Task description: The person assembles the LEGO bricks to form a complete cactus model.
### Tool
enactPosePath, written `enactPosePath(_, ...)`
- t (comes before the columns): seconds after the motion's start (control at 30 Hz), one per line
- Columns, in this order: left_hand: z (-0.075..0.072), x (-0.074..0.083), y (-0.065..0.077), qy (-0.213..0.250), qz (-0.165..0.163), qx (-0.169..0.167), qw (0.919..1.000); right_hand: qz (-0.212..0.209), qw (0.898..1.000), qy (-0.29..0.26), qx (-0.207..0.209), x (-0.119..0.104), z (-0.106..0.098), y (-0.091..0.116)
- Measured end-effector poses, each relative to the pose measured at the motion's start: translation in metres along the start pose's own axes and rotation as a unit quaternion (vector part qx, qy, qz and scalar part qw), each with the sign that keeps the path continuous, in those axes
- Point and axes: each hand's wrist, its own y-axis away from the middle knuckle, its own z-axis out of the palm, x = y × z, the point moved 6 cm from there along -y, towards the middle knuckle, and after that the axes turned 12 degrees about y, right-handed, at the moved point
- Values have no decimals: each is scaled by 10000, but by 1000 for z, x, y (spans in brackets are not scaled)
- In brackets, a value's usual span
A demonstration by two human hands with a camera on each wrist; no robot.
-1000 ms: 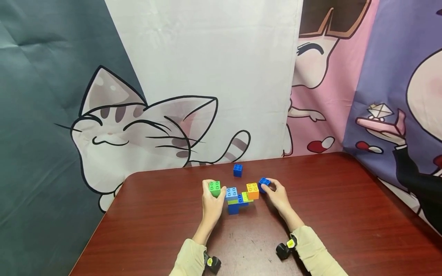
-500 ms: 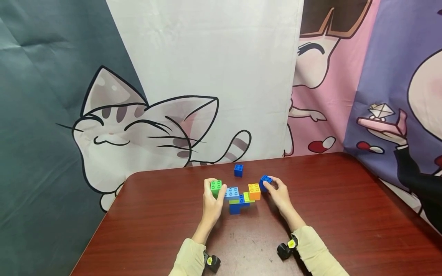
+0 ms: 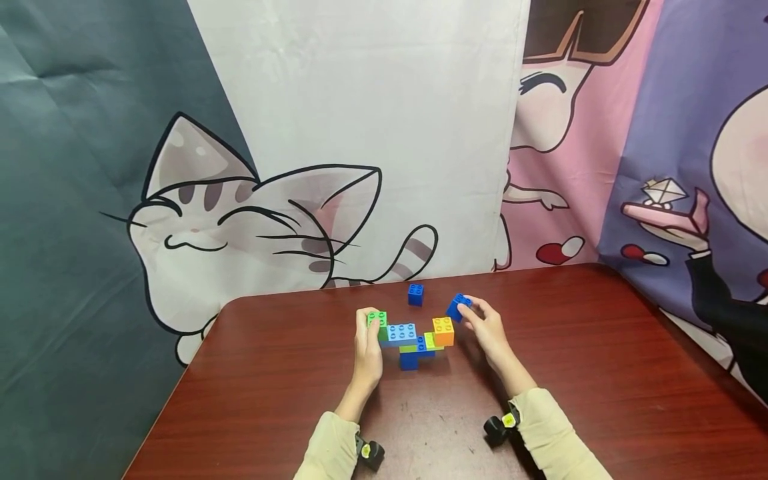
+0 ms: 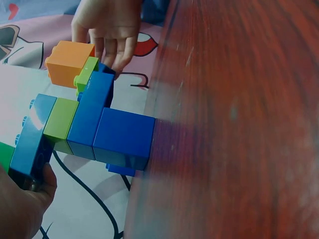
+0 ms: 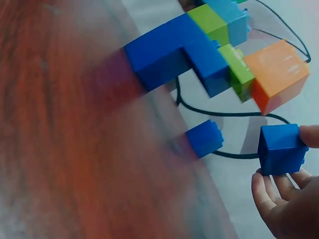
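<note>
My left hand (image 3: pixel 367 357) grips the green brick (image 3: pixel 378 324) at the left end of a built brick structure, with one digit lying over the green studs. In the left wrist view a fingertip touches the underside of the light blue brick (image 4: pixel 34 134) there. Lime, dark blue and light blue bricks make up the structure, with an orange brick (image 3: pixel 443 331) raised on its right end. A dark blue brick (image 5: pixel 281 148) is pinched between the thumb and fingers of my right hand (image 3: pixel 489 333), tilted and apart from the structure, behind its orange end.
Another blue brick (image 3: pixel 416 295) sits alone near the back edge of the reddish-brown table (image 3: pixel 270 393). Behind the table hangs a printed cloth (image 3: pixel 384 100) with a cartoon cat. Each wrist carries a small black camera.
My left digit has shifted onto the top of the green brick, uncovering more of the light blue brick. The right hand has lifted its blue brick slightly up and away from the orange one.
</note>
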Motion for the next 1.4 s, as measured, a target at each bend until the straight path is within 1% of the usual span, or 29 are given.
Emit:
enactPosePath(0.13, -2, -1, -1, -4, 51, 22, 10000, -155, 9997, -98, -148, -10, 2, 0)
enactPosePath(0.23, -4, -13, -4, 51, 24, 41, 10000, -380, 9987, -207, -269, -21, 1, 2)
enactPosePath(0.37, -4, -34, -7, 191, -68, -19, 9998, -625, 9974, -215, -296, -34, -4, 6)
enactPosePath(0.5, -3, -43, -6, 293, -72, -90, 9995, -873, 9954, -117, -376, -45, -6, 10)
enactPosePath(0.53, -2, -44, -6, 337, -78, -122, 9993, -966, 9944, 5, -430, -48, -5, 11)
enactPosePath(0.63, 0, -46, -6, 497, -98, -279, 9983, -1184, 9912, 324, -493, -55, 0, 14)
enactPosePath(0.7, 1, -46, -6, 598, -91, -367, 9975, -1330, 9889, 473, -461, -59, 2, 16)
enactPosePath(0.77, 2, -46, -6, 687, -93, -419, 9967, -1458, 9871, 485, -441, -62, 3, 17)
enactPosePath(0.87, 2, -45, -6, 757, -133, -433, 9961, -1685, 9829, 496, -554, -65, 7, 19)
enactPosePath(0.97, 1, -46, -7, 818, -232, -469, 9953, -1952, 9754, 706, -748, -67, 12, 21)
enactPosePath(1.13, 3, -47, -8, 906, -399, -716, 9925, -2347, 9613, 1105, -923, -69, 19, 24)
enactPosePath(1.23, 4, -48, -8, 896, -461, -846, 9913, -2450, 9560, 1231, -1042, -70, 22, 25)
enactPosePath(1.4, 3, -47, -10, 817, -470, -972, 9908, -2542, 9478, 1375, -1345, -71, 29, 23)
